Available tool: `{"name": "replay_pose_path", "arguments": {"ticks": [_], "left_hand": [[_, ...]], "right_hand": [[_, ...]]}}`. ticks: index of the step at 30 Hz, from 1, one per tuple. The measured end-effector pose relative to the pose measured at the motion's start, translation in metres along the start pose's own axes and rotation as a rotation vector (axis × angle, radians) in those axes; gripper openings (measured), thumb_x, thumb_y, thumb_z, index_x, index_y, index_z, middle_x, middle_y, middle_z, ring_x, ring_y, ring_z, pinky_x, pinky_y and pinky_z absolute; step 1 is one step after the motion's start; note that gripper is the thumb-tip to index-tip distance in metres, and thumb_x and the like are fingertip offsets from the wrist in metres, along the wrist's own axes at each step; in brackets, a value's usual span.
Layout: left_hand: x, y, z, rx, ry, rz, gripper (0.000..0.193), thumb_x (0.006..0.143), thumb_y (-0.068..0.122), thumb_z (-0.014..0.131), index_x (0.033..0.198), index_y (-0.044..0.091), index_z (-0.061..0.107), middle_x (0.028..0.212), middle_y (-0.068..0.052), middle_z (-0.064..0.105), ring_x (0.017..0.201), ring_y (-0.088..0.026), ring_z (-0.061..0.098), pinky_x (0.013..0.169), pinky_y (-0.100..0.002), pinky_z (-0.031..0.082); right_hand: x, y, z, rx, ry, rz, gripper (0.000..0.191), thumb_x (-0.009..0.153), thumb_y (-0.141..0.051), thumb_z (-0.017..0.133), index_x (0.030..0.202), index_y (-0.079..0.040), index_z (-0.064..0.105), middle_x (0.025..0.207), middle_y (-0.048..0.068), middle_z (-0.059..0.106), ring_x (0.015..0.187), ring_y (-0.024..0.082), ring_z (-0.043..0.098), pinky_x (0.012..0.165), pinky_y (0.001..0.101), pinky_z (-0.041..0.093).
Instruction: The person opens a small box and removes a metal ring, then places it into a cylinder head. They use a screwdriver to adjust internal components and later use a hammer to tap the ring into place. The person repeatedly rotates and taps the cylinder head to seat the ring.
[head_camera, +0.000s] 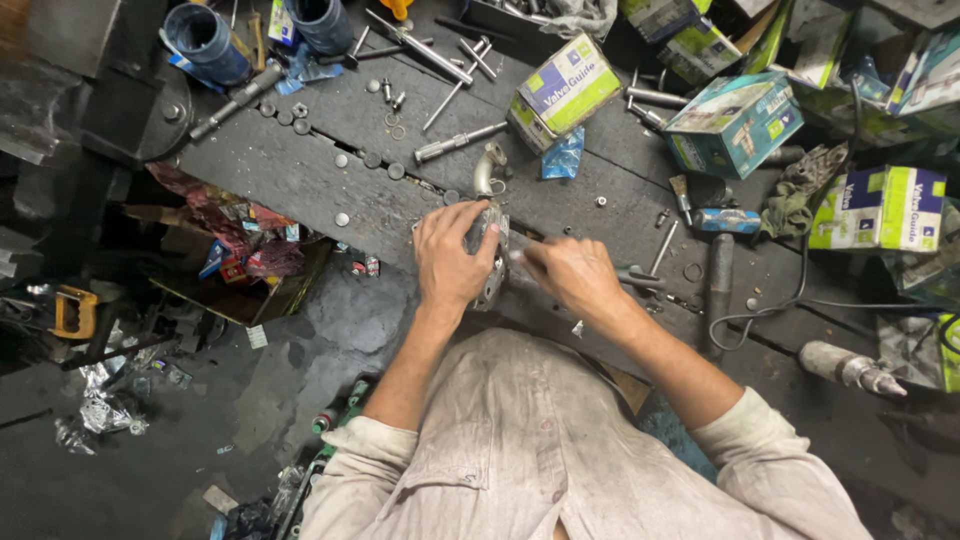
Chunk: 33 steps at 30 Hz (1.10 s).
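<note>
— What is being gripped at the centre of the frame?

— A grey metal casting (489, 255) is clamped under the left hand (452, 252), whose fingers are curled shut over its top edge, apparently so it is kept steady on the dark wooden bench (300, 170).

— And the right hand (572, 272)?

— It is closed around a slim tool (632, 279), handle trailing toward the right; the tip is blurred against the casting's right side. The casting is thus held between both hands, touching each. Loose bolts (455, 143) and boxes (563, 90) are left scattered across the upper frame.
</note>
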<state>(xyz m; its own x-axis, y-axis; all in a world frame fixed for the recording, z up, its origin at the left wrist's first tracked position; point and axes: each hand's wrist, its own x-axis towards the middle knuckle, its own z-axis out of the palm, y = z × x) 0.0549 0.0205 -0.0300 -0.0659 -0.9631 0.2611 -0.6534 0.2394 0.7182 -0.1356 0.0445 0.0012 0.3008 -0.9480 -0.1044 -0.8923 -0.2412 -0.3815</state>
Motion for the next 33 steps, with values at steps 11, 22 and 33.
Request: {"name": "replay_pose_path", "arguments": {"ticks": [11,22,33], "left_hand": [[0.000,0.000,0.000,0.011,-0.005,-0.009,0.032,0.089,0.028,0.073,0.118,0.014,0.075,0.120,-0.004,0.072,0.118,-0.028,0.061,0.106,-0.045,0.042],[-0.001,0.002,0.001,0.024,0.007,-0.013,0.032,0.089,0.029,0.073,0.118,0.015,0.074,0.119,-0.004,0.071,0.116,-0.029,0.061,0.104,-0.046,0.042],[-0.001,0.001,0.003,0.001,0.001,0.023,0.032,0.090,0.028,0.073,0.119,0.015,0.074,0.121,-0.004,0.071,0.119,-0.029,0.061,0.105,-0.046,0.042]], "right_hand": [[-0.006,-0.001,0.010,0.070,0.004,0.090,0.033,0.098,-0.040,0.063,0.092,-0.010,0.075,0.084,0.015,0.074,0.074,0.041,0.070,0.066,0.0543,0.055],[-0.017,-0.029,0.025,0.191,-0.050,0.252,0.031,0.102,-0.034,0.061,0.098,-0.007,0.075,0.085,0.021,0.073,0.082,0.043,0.071,0.076,0.0544,0.056],[-0.012,-0.025,0.011,0.091,-0.001,0.221,0.030,0.096,-0.035,0.065,0.095,-0.008,0.077,0.082,0.022,0.073,0.080,0.045,0.070,0.076,0.0575,0.054]]}}
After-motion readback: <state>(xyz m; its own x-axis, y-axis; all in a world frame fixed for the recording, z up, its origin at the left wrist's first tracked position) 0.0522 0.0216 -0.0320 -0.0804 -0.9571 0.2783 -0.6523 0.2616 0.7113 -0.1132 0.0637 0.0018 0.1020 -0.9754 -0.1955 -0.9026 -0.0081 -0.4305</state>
